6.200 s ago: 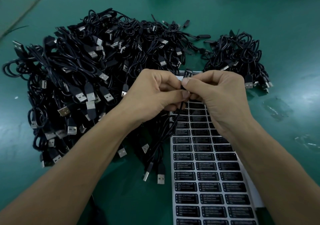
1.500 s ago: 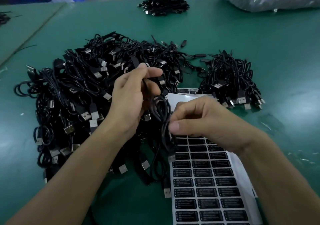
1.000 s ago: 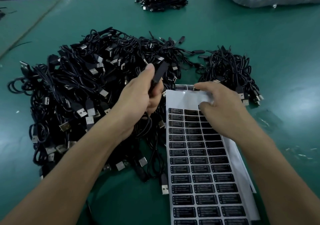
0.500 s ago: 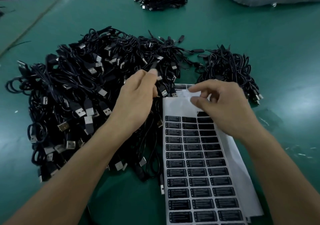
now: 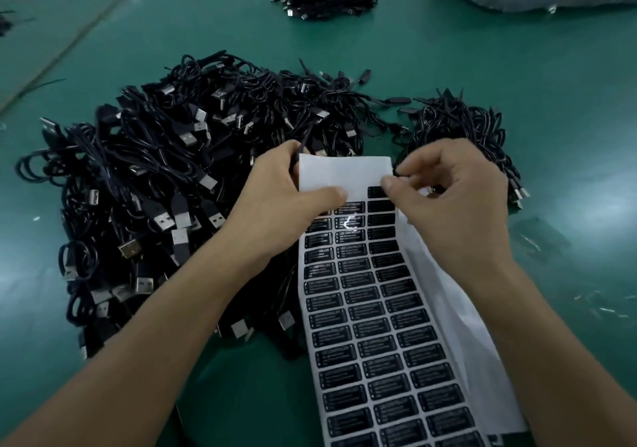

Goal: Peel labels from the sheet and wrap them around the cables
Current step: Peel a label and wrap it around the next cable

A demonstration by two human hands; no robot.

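Beside heaped cables (image 5: 155, 178), the left hand (image 5: 275, 205) gripped the label sheet (image 5: 344, 174) by its top while the right hand (image 5: 455, 198) pinched one label (image 5: 397, 173).

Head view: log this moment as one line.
stage: peeling | left hand holds label sheet and black cable | right hand pinches black label at sheet's upper right
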